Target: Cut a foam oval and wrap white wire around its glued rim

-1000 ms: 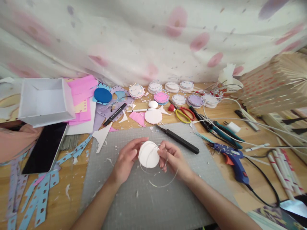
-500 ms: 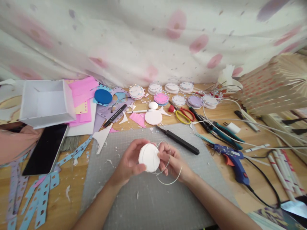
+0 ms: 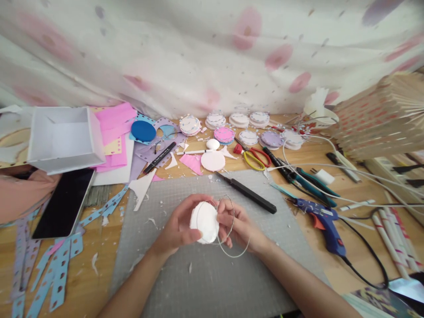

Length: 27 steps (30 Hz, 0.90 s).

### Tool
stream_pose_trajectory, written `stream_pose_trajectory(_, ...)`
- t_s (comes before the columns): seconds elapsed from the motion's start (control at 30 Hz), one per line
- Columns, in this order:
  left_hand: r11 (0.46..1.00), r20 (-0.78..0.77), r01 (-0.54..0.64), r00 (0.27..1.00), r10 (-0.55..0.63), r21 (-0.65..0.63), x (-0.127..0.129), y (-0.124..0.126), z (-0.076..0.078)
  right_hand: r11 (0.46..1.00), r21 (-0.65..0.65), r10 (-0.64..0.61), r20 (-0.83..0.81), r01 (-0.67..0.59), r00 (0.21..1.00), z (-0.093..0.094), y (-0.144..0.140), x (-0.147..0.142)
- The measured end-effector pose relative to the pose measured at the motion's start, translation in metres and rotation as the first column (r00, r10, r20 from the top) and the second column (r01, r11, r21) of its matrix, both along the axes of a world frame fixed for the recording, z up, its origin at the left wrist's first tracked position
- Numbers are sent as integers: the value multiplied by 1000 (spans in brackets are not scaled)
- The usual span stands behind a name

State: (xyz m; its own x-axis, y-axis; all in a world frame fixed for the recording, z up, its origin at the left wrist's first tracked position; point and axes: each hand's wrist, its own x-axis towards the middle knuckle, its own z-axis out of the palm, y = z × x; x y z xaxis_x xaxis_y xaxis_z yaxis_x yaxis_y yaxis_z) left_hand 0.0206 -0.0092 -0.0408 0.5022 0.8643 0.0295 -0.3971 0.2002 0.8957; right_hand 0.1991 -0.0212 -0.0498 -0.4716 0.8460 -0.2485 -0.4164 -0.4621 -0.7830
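Over a grey cutting mat (image 3: 215, 282), my left hand (image 3: 180, 225) grips a round white disc (image 3: 204, 223) by its left edge, thumb on its face. My right hand (image 3: 236, 223) pinches a thin, pale wire or cord (image 3: 238, 255) close to the disc's right side. That strand curls in loops, one of them lying across the disc's face. Behind my hands a black craft knife (image 3: 247, 192) rests on the mat. Farther back are a pale pink disc (image 3: 213, 160) and a small white oval piece (image 3: 212, 144).
Several decorated discs (image 3: 248, 138) line the back. Scissors (image 3: 254, 158), teal-handled pliers (image 3: 314, 185), a blue glue gun (image 3: 326, 221) and white cables lie right. On the left are a white box (image 3: 66, 141), a phone (image 3: 64, 205), a black marker (image 3: 160, 158) and paper scraps (image 3: 61, 274).
The white disc has tilted slightly and shifted a little left in my left hand. The wire loops have moved slightly along with my right hand. The camera view has shifted a little.
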Motion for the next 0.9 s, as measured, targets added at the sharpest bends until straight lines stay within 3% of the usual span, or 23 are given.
stream_pose_trajectory(0.9, 998, 107, -42, 994, 37, 47, 1, 6, -9, 995, -43, -93, -83, 89, 992, -1, -2, -3)
